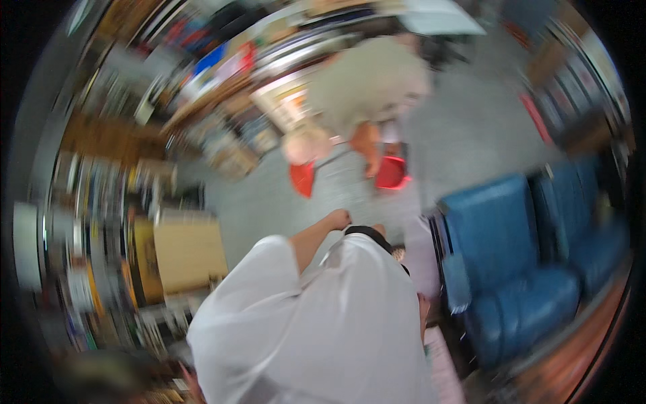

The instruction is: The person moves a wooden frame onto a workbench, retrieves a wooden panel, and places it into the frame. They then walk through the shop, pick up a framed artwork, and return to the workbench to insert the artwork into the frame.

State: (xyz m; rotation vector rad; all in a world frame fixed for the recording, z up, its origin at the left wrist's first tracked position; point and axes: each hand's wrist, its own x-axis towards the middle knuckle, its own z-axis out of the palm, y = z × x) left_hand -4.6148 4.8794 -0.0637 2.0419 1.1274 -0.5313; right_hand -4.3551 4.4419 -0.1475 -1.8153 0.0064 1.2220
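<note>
The whole view is smeared by motion. My left hand (338, 219) extends forward past my white shirt (336, 310), over the grey floor. Its fingers look curled in, and nothing shows in them. A sliver of skin (422, 310) at the shirt's right edge seems to belong to my right arm or hand; its fingers cannot be made out. Ahead, another person in a pale shirt (370, 81) bends low. By that person's feet are a red dustpan-like thing (391, 173) and a flat red piece (302, 180), perhaps a broom head.
Blue padded seats (491, 222) stand close on my right. Packed shelves (87, 236) and a pale yellow box (188, 256) line the left. A cluttered table (215, 94) stands beyond, with cartons (229, 155) under it. More shelving (572, 81) is at the far right.
</note>
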